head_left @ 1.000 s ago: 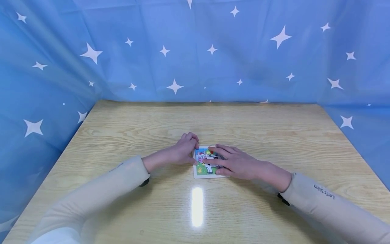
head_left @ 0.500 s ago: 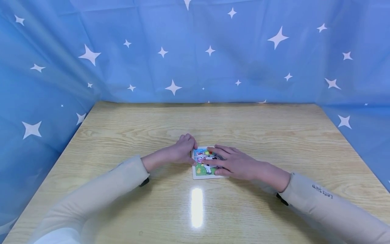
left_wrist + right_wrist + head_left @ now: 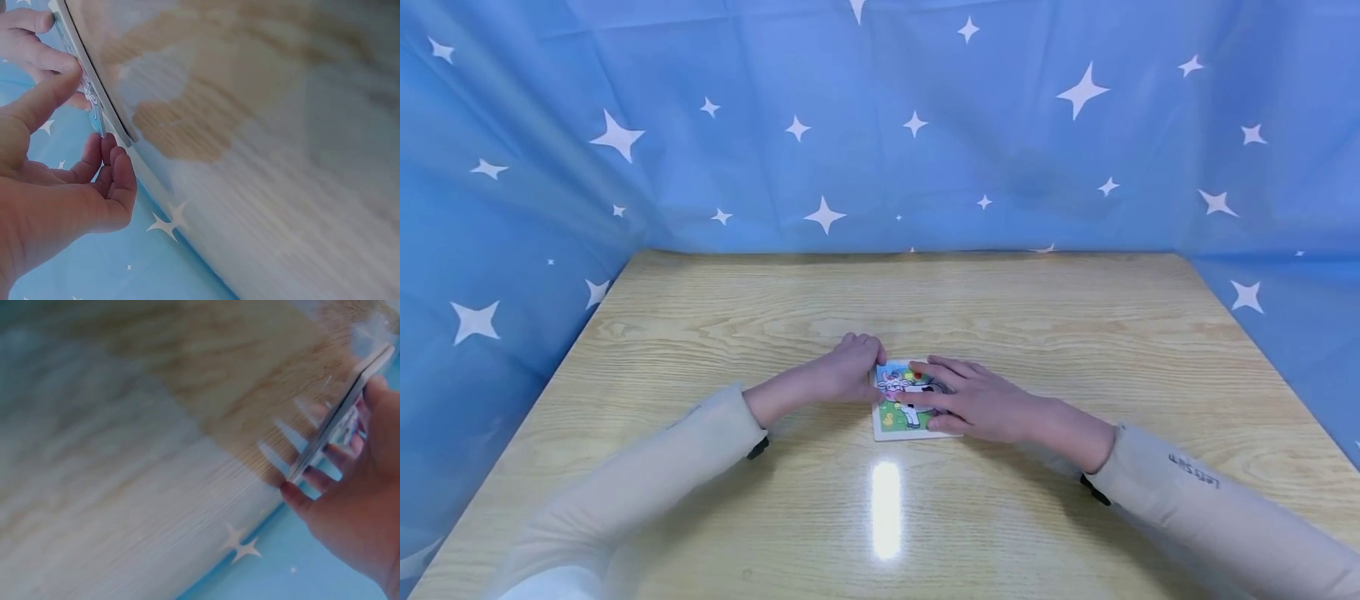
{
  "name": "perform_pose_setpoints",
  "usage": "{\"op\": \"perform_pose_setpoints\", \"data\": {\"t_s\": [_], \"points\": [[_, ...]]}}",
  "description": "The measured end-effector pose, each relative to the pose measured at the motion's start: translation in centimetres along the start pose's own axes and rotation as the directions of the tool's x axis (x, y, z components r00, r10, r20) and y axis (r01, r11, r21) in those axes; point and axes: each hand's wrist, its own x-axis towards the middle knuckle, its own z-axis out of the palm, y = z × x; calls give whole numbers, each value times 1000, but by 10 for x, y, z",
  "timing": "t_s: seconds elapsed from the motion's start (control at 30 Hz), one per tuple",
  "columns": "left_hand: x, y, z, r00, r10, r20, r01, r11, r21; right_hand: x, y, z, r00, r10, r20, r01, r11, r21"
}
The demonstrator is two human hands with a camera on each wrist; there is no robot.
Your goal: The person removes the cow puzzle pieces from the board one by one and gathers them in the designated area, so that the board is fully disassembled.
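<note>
A small square jigsaw puzzle (image 3: pixel 912 422) with a cow picture and a white border lies on the table. My left hand (image 3: pixel 853 372) is at its left side, fingers bent at the far left corner and thumb over the left edge. In the left wrist view, a thin blue-edged puzzle piece (image 3: pixel 97 119) stands slightly proud of the frame, pinched between the thumb and fingertips of that hand. My right hand (image 3: pixel 988 402) rests over the puzzle's right half with fingers spread and nearly straight, hiding part of the cow. Its thumb is at the near edge.
The wood-grain table (image 3: pixel 715 333) extends around the puzzle on all sides. A blue curtain (image 3: pixel 760 167) with white stars hangs behind the table and along its sides. A bright light reflection shows on the tabletop in front of the puzzle.
My left thumb has shifted slightly away from me along the puzzle's left edge, closer to the bent fingers. The right hand stays in place on the puzzle.
</note>
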Motion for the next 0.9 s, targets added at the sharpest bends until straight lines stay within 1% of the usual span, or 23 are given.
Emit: {"op": "perform_pose_setpoints", "data": {"t_s": [0.1, 0.23, 0.43, 0.7, 0.9], "points": [[0, -2, -2, 1000, 15, -25, -16, 999, -36, 0, -1, 0, 1000, -8, -9, 8, 1000, 21], [4, -4, -4, 998, 39, -55, -45, 992, -115, 0, -1, 1, 1000, 1, -1, -1, 999, 35], [6, -4, -6, 997, 27, -69, -40, 981, -188, 1, 1, 2, 1000, 21, 21, -21, 999, 38], [3, -8, -14, 992, 53, -114, -78, 971, -226, 2, 3, 2, 1000, 23, 13, -24, 997, 68], [-4, -13, -18, 992, 57, -115, -84, 965, -250, 1, 3, 1, 999, 29, 21, -31, 997, 71]]}}
